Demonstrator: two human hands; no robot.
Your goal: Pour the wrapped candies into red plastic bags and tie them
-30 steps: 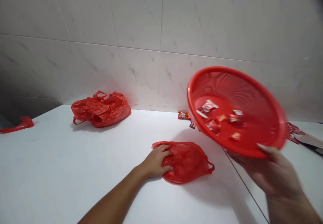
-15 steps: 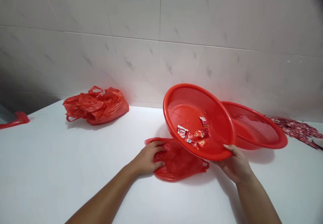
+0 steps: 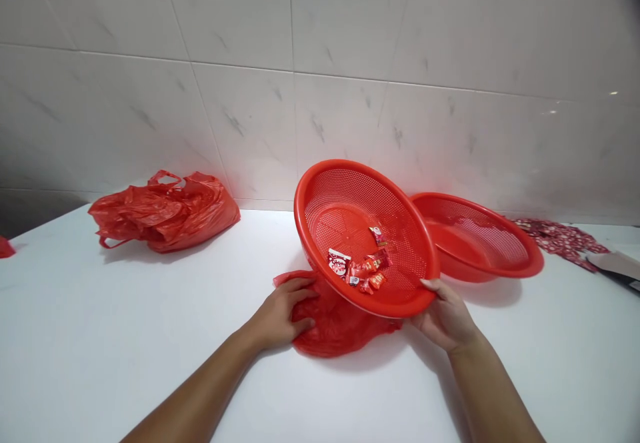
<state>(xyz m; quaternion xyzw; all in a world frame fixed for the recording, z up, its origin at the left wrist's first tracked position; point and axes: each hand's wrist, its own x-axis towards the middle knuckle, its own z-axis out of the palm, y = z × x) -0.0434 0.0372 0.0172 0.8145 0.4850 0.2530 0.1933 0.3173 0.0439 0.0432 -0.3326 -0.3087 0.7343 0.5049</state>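
My right hand (image 3: 447,318) grips the near right rim of a red plastic colander (image 3: 345,220), thumb on top and fingers underneath. The colander is tilted toward me, and several small wrapped sweets (image 3: 367,266) lie grouped on its low side. Below its front edge, a red plastic bag (image 3: 333,326) lies on the table, partly hidden by the colander. My left hand (image 3: 283,315) holds this bag at its left end, fingers curled over the film and thumb nearer me.
A second red colander (image 3: 480,236) stands behind on the right. A bunched red plastic bag (image 3: 170,213) sits at the back left. Patterned red cloth (image 3: 557,240) and a dark flat object (image 3: 617,270) lie at the far right. A tiled wall (image 3: 345,116) borders the white table (image 3: 150,336).
The view has swung slightly right, so everything appears further left. Both hands keep their holds, and the colander stays tilted above the bag with the sweets inside.
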